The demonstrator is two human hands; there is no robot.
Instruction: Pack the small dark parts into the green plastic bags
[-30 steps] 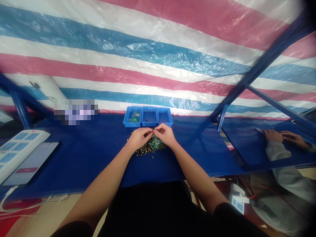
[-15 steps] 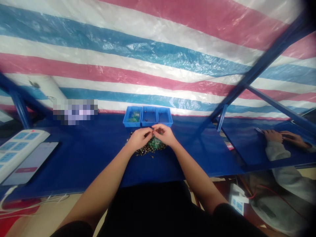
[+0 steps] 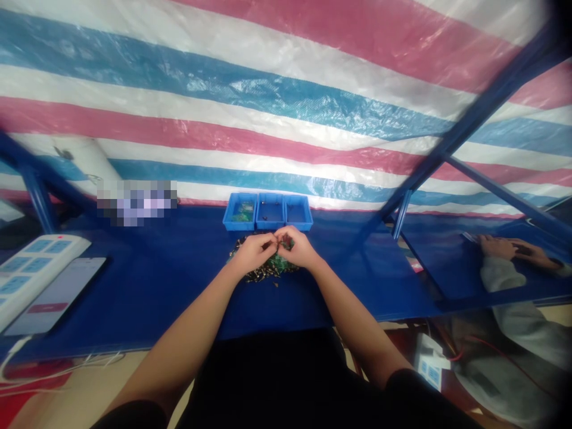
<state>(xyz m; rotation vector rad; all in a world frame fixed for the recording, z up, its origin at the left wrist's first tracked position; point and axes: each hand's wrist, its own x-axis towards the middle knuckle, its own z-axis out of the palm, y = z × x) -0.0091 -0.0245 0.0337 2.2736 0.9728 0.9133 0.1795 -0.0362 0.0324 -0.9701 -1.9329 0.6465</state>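
I see the left hand point(image 3: 252, 252) and right hand point(image 3: 299, 248) together at the tips, grip unclear, over heaped slim parts point(image 3: 263, 274); rectangular plastic bins point(image 3: 270, 226) stand beyond.

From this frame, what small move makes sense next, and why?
Perhaps ease the left hand and right hand slightly apart: their fingertips meet over the pile, and whatever they may pinch is too small to make out; the bins stand just beyond.

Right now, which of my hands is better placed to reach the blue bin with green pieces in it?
Probably your left hand: the left-end bin lies just beyond it, while your right hand sits farther over, in front of the right-end bin.
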